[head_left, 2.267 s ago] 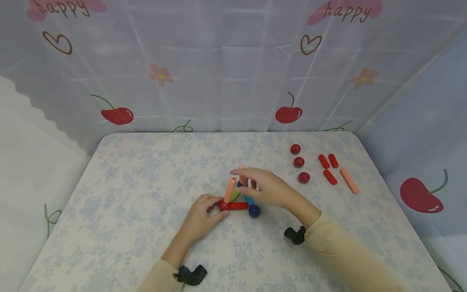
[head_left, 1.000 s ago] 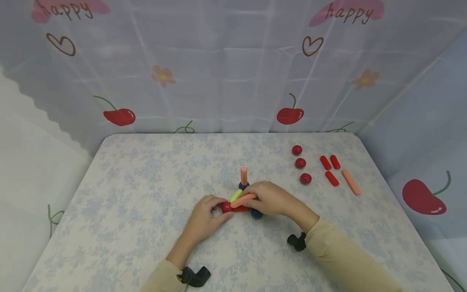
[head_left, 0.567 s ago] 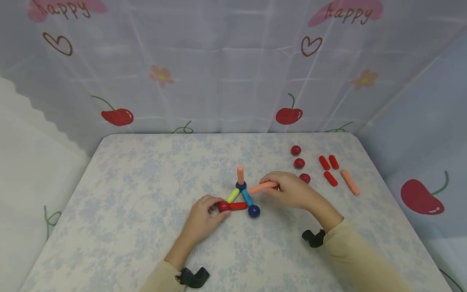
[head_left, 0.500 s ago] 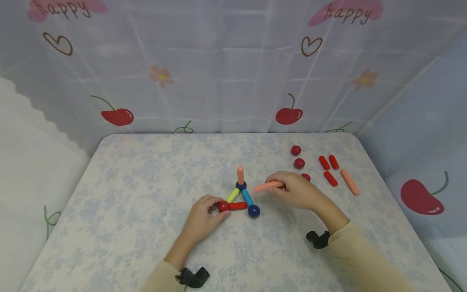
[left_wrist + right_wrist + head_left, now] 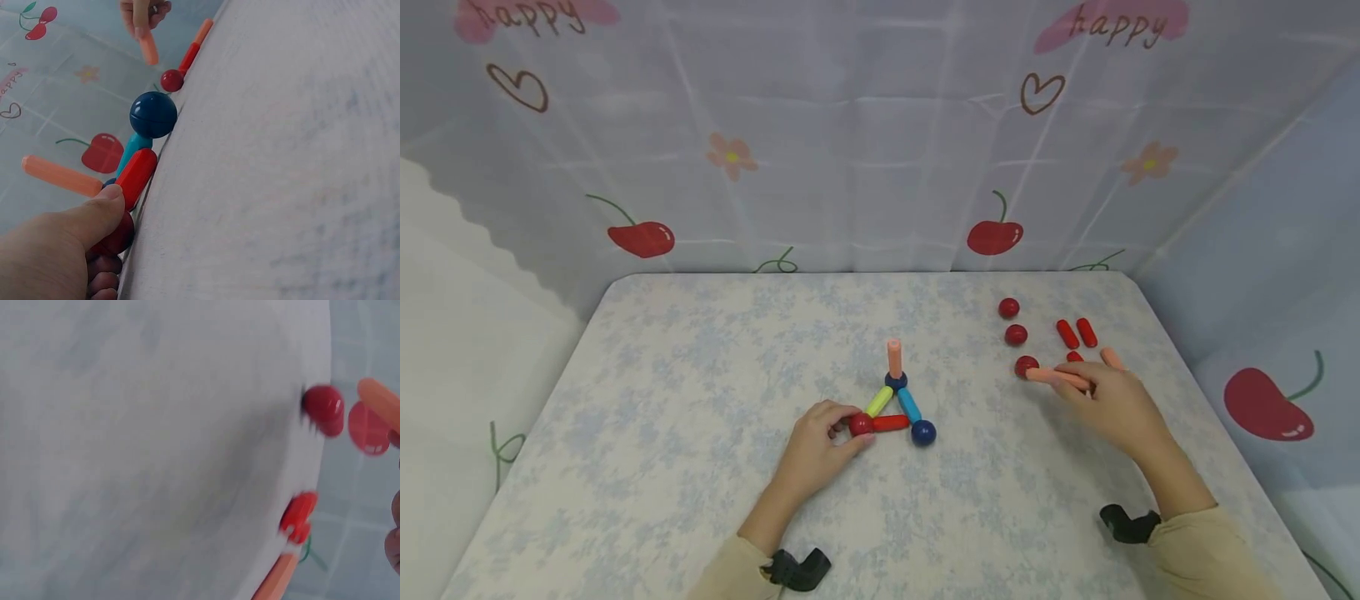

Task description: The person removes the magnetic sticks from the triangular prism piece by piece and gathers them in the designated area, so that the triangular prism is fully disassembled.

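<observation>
My left hand (image 5: 820, 442) holds a red ball (image 5: 861, 424) at the left corner of a small triangle lying on the table. Its sides are a yellow-green rod (image 5: 879, 402), a blue rod (image 5: 909, 406) and a red rod (image 5: 891, 423). Dark blue balls form the right corner (image 5: 923, 432) and the far corner (image 5: 896, 382). From the far one an orange rod (image 5: 894, 358) stands upright. Over at the right, my right hand (image 5: 1112, 404) pinches another orange rod (image 5: 1056, 378), its free end pointing left, raised off the table in the left wrist view.
Three loose red balls (image 5: 1016, 335) lie in a line at the back right. Short red rods (image 5: 1067, 334) and one more orange rod (image 5: 1111, 358) lie beyond my right hand, partly covered by it. A printed curtain (image 5: 865, 150) hangs behind the table.
My right hand lowered its orange rod from upright by the held red ball, then carried it away to the right, near the loose pieces. My left hand stayed on the red ball.
</observation>
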A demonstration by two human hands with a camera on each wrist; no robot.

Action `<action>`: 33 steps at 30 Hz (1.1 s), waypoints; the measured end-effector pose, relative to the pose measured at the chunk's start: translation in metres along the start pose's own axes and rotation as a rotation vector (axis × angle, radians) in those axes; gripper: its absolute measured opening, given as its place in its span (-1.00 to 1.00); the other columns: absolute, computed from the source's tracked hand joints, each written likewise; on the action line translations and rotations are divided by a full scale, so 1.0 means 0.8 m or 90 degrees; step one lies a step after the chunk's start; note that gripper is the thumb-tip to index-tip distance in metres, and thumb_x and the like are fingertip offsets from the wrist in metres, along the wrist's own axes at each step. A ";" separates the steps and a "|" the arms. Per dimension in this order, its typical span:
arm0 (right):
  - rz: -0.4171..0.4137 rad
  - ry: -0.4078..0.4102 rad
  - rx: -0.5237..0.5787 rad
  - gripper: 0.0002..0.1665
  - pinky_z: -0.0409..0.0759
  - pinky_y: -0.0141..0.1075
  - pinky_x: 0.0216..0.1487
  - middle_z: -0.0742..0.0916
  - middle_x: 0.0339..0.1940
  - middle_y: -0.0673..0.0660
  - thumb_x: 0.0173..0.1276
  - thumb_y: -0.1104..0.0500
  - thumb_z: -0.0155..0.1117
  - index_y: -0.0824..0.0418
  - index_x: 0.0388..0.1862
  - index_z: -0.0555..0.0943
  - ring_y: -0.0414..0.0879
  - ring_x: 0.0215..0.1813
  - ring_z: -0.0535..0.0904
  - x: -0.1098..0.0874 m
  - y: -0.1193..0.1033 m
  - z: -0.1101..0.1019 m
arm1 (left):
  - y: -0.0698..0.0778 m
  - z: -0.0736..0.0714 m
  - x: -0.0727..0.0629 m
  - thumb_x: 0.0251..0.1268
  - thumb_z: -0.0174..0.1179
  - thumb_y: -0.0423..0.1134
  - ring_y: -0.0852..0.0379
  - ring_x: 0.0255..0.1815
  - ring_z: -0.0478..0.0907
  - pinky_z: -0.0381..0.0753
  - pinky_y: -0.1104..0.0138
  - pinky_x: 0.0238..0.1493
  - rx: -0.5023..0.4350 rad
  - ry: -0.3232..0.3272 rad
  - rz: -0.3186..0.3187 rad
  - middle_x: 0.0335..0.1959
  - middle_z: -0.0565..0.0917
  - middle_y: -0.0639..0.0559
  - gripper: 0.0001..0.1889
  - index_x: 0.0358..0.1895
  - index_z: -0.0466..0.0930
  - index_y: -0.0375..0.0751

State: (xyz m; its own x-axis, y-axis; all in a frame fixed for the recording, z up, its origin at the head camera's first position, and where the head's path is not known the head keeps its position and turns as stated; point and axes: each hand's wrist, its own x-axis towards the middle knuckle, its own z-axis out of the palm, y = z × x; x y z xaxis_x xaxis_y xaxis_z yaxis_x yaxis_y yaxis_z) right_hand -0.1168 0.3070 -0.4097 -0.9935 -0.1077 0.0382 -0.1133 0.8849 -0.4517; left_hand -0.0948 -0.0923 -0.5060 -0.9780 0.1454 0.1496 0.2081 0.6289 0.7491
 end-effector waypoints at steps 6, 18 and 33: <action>0.107 0.013 -0.047 -0.36 0.22 -0.29 -0.57 0.74 -0.26 0.24 0.47 -0.30 0.05 0.17 0.15 0.63 -0.07 -0.56 0.29 -0.019 0.049 -0.015 | 0.000 0.000 0.000 0.09 0.48 0.03 0.29 -0.29 0.45 0.55 0.41 -0.24 0.001 0.001 0.005 -0.21 0.62 0.21 -0.61 -0.04 0.71 -0.02; 0.269 -0.007 -0.072 -0.13 0.33 -0.26 -0.54 0.60 -0.35 0.24 0.40 -0.40 0.05 0.34 0.24 0.50 0.07 -0.33 0.43 -0.040 0.120 -0.024 | 0.000 0.000 0.000 0.08 0.48 0.03 0.29 -0.28 0.46 0.56 0.40 -0.23 0.003 -0.001 0.002 -0.19 0.63 0.18 -0.60 -0.03 0.71 -0.04; 0.274 -0.118 -0.099 -0.25 0.47 -0.15 -0.39 0.65 -0.23 0.31 0.33 -0.29 0.24 0.38 0.07 0.51 0.09 -0.28 0.52 -0.036 0.135 -0.015 | 0.004 -0.003 0.001 0.09 0.47 0.05 0.28 -0.26 0.46 0.56 0.37 -0.21 0.012 -0.016 -0.016 -0.18 0.63 0.19 -0.58 -0.01 0.70 -0.01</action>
State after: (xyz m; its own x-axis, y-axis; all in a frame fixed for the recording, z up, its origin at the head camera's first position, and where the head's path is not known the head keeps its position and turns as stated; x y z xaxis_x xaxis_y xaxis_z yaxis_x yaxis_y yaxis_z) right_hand -0.1008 0.4110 -0.4484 -0.9328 0.2154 -0.2888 0.2914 0.9226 -0.2530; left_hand -0.0947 -0.0921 -0.5021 -0.9824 0.1476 0.1143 0.1833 0.6473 0.7398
